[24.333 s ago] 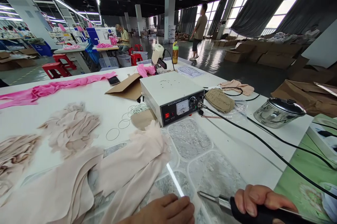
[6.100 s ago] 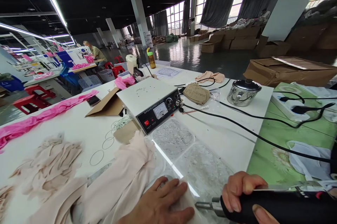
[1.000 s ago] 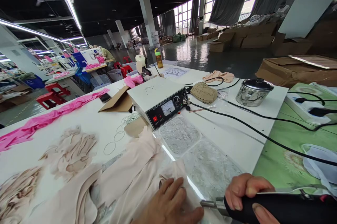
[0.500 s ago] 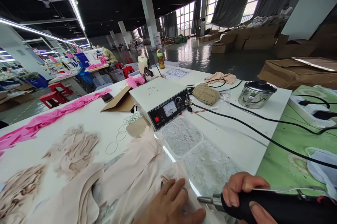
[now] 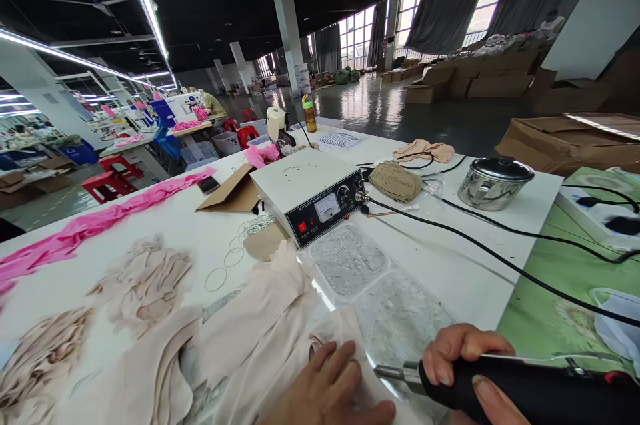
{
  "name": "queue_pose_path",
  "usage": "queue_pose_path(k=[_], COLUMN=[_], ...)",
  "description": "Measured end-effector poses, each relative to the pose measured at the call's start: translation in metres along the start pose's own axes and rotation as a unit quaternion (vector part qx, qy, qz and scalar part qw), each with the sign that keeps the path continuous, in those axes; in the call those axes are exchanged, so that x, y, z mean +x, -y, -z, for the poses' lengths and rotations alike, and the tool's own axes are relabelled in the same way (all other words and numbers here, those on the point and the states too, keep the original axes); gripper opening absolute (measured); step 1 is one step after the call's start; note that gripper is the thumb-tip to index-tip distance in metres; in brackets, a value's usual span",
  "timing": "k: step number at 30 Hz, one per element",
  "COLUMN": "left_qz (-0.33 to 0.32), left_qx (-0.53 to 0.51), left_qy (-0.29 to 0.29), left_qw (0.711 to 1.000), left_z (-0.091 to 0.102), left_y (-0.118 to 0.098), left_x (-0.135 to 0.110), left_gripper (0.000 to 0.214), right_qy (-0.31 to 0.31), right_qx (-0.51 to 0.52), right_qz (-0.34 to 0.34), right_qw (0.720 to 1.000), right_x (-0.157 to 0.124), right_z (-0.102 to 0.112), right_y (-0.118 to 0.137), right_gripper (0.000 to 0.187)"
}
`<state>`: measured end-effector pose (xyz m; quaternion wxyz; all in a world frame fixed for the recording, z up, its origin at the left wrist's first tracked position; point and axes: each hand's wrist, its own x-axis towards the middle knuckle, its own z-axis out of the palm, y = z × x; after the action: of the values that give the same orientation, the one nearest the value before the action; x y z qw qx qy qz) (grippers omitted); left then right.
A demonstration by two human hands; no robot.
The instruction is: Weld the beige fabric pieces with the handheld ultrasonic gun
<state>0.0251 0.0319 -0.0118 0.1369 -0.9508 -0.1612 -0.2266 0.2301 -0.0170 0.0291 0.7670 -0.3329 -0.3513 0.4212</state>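
My left hand (image 5: pixel 333 385) lies with fingers spread on thin beige fabric (image 5: pixel 280 332), pressing it against the table. My right hand (image 5: pixel 465 362) is wrapped around a black ultrasonic handpiece (image 5: pixel 540 385), held level at the lower right. Its metal tip (image 5: pixel 393 372) points left, at the fabric's right edge close to my left fingers; I cannot tell whether it touches. Under the fabric is a clear sheet over a grey marbled board (image 5: pixel 400 312). A generator box (image 5: pixel 320 208) with a dial and red switch stands beyond, a black cable leading from its front.
Beige fabric heaps (image 5: pixel 143 282) and a pink strip (image 5: pixel 100 215) lie at left. Elastic loops (image 5: pixel 235 252) are near the box. A lidded steel pot (image 5: pixel 495 185), khaki pieces (image 5: pixel 395 180) and a power strip (image 5: pixel 595 212) are at right. The black cable (image 5: pixel 480 235) crosses the right side.
The view has shifted slightly, so the scene sits a little further right. The handpiece tip is slightly nearer my left fingers. Both hands otherwise keep their pose.
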Motion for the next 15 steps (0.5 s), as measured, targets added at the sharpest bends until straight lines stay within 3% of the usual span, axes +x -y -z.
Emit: queue_pose_path(k=[9, 15], left_qz=[-0.004, -0.008], left_qx=[0.000, -0.021], left_qy=[-0.015, -0.007], left_qw=[1.000, 1.000], left_z=[-0.003, 0.008], left_y=[0.000, 0.007], left_x=[-0.001, -0.003], left_gripper=[0.033, 0.033], right_qy=[0.053, 0.001], right_qx=[-0.021, -0.004], right_qz=[0.005, -0.016], right_qw=[0.998, 1.000], right_x=[0.004, 0.004], right_z=[0.003, 0.003], right_y=[-0.006, -0.003], right_gripper=[0.004, 0.009])
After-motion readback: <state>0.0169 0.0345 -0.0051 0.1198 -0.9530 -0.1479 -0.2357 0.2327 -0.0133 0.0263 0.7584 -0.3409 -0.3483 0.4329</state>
